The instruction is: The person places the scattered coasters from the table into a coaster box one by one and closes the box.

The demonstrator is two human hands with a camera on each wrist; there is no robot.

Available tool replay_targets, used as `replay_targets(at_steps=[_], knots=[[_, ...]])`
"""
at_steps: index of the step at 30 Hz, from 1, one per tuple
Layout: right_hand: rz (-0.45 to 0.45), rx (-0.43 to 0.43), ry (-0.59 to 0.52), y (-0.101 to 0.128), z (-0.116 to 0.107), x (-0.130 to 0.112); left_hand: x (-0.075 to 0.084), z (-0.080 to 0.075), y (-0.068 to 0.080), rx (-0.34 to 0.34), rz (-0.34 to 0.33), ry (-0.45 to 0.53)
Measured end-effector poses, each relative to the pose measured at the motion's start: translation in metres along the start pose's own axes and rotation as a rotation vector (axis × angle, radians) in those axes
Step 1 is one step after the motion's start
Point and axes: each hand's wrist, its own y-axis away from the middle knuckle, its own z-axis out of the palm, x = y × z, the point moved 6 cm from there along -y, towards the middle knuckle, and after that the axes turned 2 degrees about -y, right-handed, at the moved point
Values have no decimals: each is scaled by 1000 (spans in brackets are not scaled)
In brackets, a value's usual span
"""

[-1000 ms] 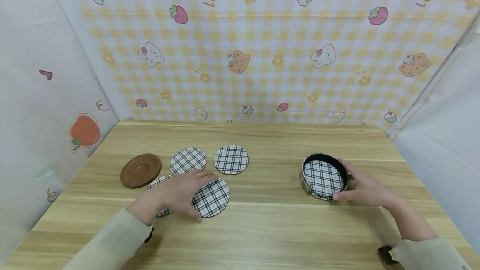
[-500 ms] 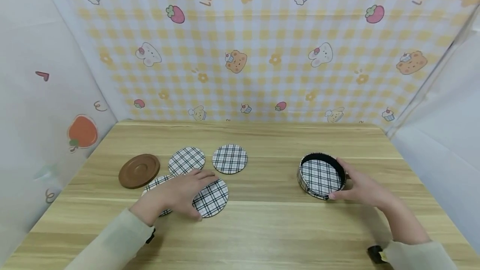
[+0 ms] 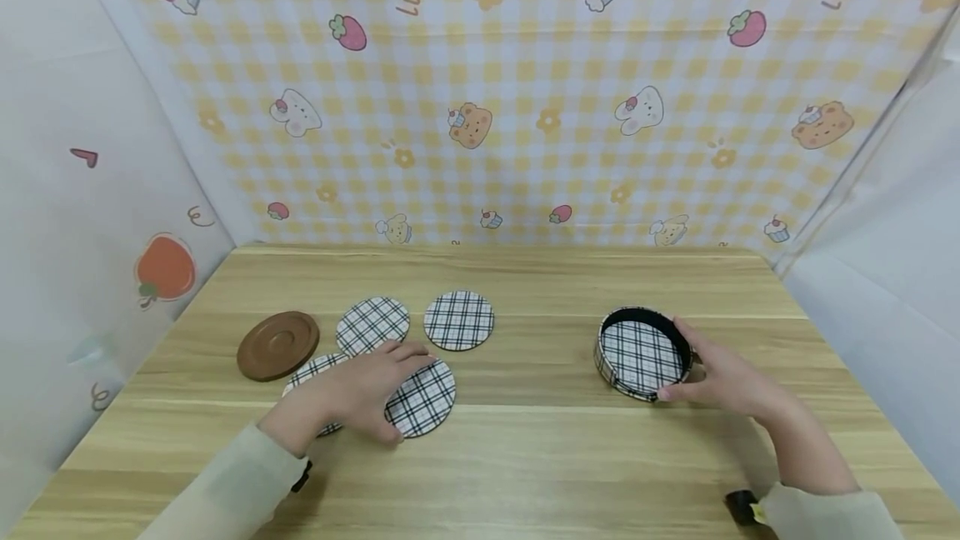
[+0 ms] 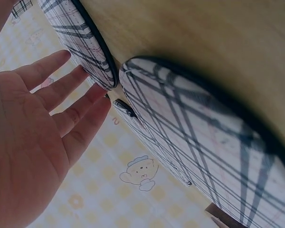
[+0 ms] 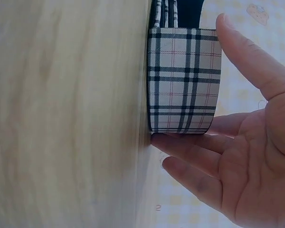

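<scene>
From the head view the left hand [image 3: 360, 386] lies flat, fingers straight and a bit spread, over the near edge of a plaid coaster [image 3: 422, 397] on the tabletop [image 3: 540, 457]. A second coaster [image 3: 311, 373] peeks out from under the wrist side, mostly covered. Two more plaid ones sit just behind, one left [image 3: 372, 325] and one right [image 3: 459, 320], apart from each other, with a brown round lid [image 3: 278, 345] off to the left of them all.

The left wrist view adds what you can't get from above: the palm [image 4: 28, 156] is open with fingers [image 4: 61, 95] straight, nothing pinched. A coaster [image 4: 204, 152] fills the frame up close, but whether the hand really presses on it is hard to tell from there.

The right hand [image 3: 723, 377] cups the plaid round box [image 3: 643, 354] from its right side. The head view shows a plaid disc down inside the dark wall. The right wrist view shows the box's outer side [image 5: 184, 80] instead, thumb [image 5: 251, 57] over one end and fingers [image 5: 194, 152] at the other, loosely curved around it.
</scene>
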Motion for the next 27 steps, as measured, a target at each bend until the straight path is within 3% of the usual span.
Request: replay_targets(at_steps=[13,27], knots=[[4,-10,-36,1,1,2,-1,-1,2,28,-6,4],[-7,-19,-119,2,1,5,8,-4,-2,53,30,2]])
